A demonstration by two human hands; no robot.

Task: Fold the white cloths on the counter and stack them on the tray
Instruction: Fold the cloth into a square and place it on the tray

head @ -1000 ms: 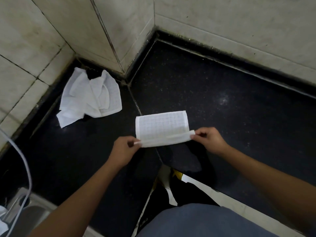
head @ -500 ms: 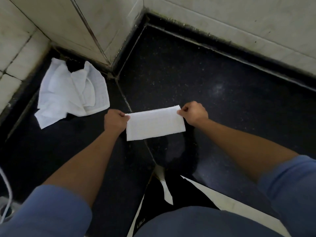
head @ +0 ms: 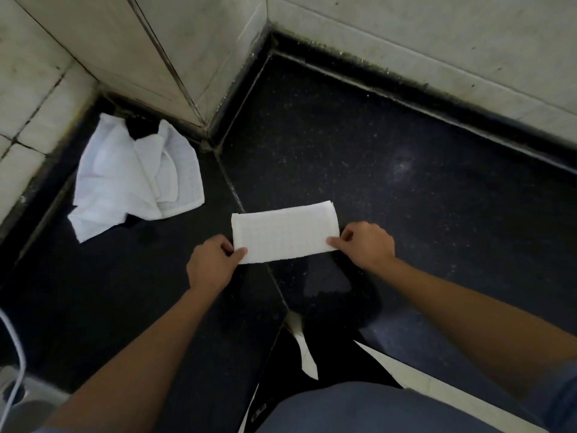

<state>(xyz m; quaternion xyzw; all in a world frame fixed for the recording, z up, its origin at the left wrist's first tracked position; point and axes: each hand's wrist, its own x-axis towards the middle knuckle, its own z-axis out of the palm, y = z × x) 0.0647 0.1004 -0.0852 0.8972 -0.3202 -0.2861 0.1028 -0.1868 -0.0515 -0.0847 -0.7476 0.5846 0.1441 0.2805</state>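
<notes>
A white cloth folded into a narrow rectangle (head: 284,235) lies flat on the black counter (head: 390,195). My left hand (head: 212,265) pinches its near left corner. My right hand (head: 363,243) pinches its near right corner. A second white cloth (head: 134,176) lies crumpled at the back left, against the tiled wall. No tray is in view.
Tiled walls (head: 406,42) close the counter at the back and left, forming a corner. A seam (head: 249,223) runs across the counter under the folded cloth. A white cable (head: 15,354) and part of a metal sink (head: 22,404) show at the lower left.
The near half of the cloth was folded over onto the far half, making a narrower strip. My hands then slid from its far corners back to its near corners.
</notes>
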